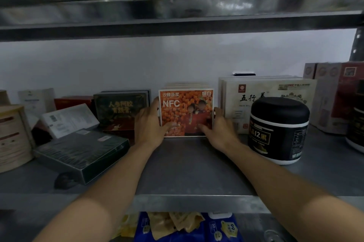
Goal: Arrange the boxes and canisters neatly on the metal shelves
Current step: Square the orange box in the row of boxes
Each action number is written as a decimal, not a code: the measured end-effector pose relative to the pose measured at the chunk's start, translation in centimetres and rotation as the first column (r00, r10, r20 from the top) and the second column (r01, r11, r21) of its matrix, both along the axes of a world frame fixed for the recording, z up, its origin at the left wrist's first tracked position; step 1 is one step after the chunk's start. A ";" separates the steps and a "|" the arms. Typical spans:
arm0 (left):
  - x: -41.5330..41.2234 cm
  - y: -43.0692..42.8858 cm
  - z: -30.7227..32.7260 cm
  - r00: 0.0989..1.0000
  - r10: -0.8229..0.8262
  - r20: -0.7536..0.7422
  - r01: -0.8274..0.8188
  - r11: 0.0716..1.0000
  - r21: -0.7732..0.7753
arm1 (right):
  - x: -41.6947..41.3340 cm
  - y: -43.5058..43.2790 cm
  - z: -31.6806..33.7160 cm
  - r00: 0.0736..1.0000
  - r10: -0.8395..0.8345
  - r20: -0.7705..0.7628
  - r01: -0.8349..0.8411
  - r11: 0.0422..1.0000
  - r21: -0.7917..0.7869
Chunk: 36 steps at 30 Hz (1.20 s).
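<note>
An orange NFC box (187, 107) stands upright at the back middle of the metal shelf (189, 166), with similar boxes behind it. My left hand (149, 125) grips its left edge, thumb across the lower front. My right hand (218, 129) grips its right edge the same way. A black canister with a white base (277, 131) stands to the right, in front of a wide cream box (262, 91). A dark green box (120, 111) stands just left of my left hand.
A flat dark green box (82, 153) lies tilted at the left, with a white box (69, 119) leaning behind it and a round wooden canister (13, 135) at the far left. Red and white boxes (334, 93) stand far right. Blue packets (187, 226) lie on the shelf below.
</note>
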State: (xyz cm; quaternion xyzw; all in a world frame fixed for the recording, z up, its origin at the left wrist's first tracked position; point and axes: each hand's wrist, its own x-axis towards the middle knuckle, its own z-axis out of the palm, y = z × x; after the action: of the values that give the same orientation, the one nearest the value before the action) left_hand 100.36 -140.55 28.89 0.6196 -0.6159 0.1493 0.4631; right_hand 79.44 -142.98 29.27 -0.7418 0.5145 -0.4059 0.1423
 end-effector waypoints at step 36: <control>0.9 -2.9 -1.4 0.983 -0.165 -0.081 0.168 0.986 0.025 | -0.1 -2.9 -0.8 0.974 0.121 0.193 -0.130 0.991 0.036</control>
State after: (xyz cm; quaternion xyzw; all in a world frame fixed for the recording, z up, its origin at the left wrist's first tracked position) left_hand 101.24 -143.44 27.53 0.5786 -0.6490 0.0758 0.4881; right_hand 79.32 -145.90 28.46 -0.7270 0.4605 -0.4524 0.2342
